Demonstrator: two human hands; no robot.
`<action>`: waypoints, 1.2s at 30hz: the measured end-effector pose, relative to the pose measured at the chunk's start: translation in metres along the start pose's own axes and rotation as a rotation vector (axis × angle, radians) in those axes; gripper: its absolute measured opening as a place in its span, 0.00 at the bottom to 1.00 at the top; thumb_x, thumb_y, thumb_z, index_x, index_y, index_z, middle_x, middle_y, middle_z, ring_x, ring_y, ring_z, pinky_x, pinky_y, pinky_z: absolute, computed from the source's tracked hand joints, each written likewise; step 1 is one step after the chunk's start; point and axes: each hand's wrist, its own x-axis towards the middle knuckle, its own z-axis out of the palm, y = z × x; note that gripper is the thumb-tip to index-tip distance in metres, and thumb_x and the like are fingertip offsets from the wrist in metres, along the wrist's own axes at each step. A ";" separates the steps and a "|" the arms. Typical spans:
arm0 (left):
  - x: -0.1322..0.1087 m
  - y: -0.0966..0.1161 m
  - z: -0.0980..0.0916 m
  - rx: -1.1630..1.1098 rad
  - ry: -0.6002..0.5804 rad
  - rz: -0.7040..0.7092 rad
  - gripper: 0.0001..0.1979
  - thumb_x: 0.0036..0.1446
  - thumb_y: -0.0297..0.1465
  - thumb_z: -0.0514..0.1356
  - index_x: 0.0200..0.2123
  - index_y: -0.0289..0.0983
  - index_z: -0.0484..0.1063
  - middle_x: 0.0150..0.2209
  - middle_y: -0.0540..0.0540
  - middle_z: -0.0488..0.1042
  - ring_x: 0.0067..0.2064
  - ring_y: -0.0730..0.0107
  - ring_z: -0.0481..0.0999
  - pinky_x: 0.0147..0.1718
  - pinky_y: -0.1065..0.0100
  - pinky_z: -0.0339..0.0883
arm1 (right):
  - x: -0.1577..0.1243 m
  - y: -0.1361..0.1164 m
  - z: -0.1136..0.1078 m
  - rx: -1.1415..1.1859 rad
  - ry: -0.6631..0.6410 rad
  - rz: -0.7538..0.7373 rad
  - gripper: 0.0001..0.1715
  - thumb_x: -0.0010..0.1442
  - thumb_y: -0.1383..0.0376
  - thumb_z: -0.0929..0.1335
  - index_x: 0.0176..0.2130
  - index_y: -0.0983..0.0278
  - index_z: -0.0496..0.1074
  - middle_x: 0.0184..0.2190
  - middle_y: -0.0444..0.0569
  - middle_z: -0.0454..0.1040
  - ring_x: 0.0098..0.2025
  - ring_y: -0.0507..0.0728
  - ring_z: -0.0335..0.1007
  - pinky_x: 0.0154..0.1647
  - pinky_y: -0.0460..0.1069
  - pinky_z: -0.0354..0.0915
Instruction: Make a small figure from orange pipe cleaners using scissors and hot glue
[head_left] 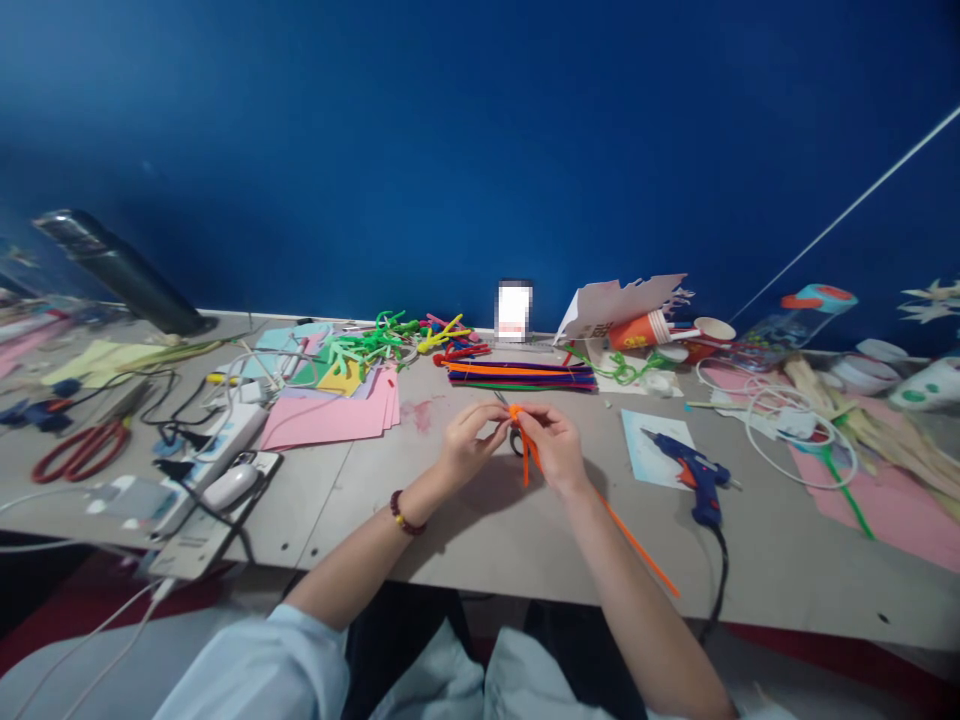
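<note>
An orange pipe cleaner [634, 547] sits pinched in the closed fingers of the left hand [469, 446] and right hand [555, 449], just above the grey worktable [465, 540]. It's thin and fuzzy, with a short end hanging down and a long, straight tail slanting toward the person's right. A blue hot glue gun [697, 478] lies near that tail. At the table's far side, an orange paper cup [637, 331] lies tipped on its side; I can't see inside it.
</note>
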 end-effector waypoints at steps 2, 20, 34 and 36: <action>-0.001 -0.003 0.001 -0.011 -0.010 0.012 0.04 0.54 0.31 0.61 0.32 0.39 0.76 0.35 0.43 0.78 0.39 0.66 0.77 0.42 0.63 0.72 | 0.000 -0.001 0.000 0.018 -0.005 0.021 0.10 0.47 0.59 0.74 0.31 0.59 0.76 0.31 0.45 0.78 0.32 0.52 0.73 0.39 0.50 0.70; -0.003 -0.010 0.003 0.053 -0.033 0.072 0.04 0.55 0.30 0.59 0.33 0.39 0.74 0.36 0.43 0.77 0.40 0.66 0.77 0.42 0.63 0.72 | -0.001 -0.005 0.005 0.077 0.012 0.085 0.10 0.43 0.59 0.75 0.30 0.58 0.78 0.33 0.46 0.79 0.34 0.55 0.74 0.42 0.52 0.70; 0.002 0.005 -0.001 -0.019 0.006 0.018 0.05 0.56 0.32 0.59 0.32 0.37 0.73 0.34 0.43 0.74 0.38 0.66 0.74 0.39 0.64 0.68 | -0.002 0.000 0.002 -0.092 -0.033 -0.063 0.08 0.50 0.60 0.72 0.34 0.58 0.78 0.38 0.47 0.79 0.43 0.56 0.74 0.49 0.53 0.68; 0.003 0.007 -0.001 -0.030 0.007 0.004 0.05 0.56 0.31 0.59 0.32 0.37 0.73 0.34 0.43 0.74 0.38 0.67 0.74 0.39 0.64 0.68 | -0.002 0.000 0.001 -0.159 -0.033 -0.135 0.08 0.52 0.60 0.71 0.35 0.58 0.78 0.40 0.47 0.78 0.44 0.57 0.73 0.50 0.54 0.68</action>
